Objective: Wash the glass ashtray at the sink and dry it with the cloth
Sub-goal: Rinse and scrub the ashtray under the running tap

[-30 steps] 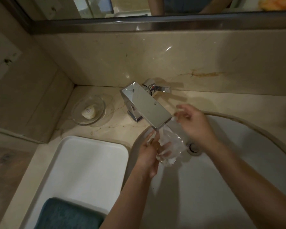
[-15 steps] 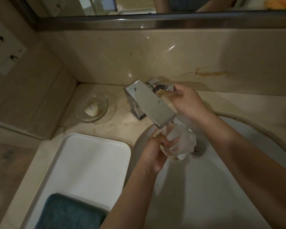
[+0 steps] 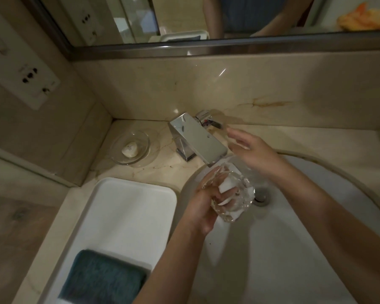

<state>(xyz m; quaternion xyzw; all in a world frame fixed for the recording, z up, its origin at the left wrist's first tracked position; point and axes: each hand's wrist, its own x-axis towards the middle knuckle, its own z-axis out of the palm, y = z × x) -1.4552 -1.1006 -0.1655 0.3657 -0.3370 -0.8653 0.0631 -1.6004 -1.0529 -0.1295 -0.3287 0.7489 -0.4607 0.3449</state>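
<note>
The glass ashtray (image 3: 230, 194) sits at frame centre, under the tap (image 3: 198, 139) over the sink (image 3: 294, 249), gripped by the left hand (image 3: 203, 206). The right hand (image 3: 253, 150), fingers spread and empty, hovers just above. A blue cloth (image 3: 103, 279) lies in the lower-left tray (image 3: 127, 207).

Dim beige marble wall (image 3: 206, 88), apparently.

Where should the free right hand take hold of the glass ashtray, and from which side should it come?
Probably the thick outer rim on the drain side. The left hand already grips the glass ashtray from the tray side, tilted over the basin. So the open right hand, near the faucet, should come down from above right, its fingers clamping across the rim; wet glass is slippery.
</note>
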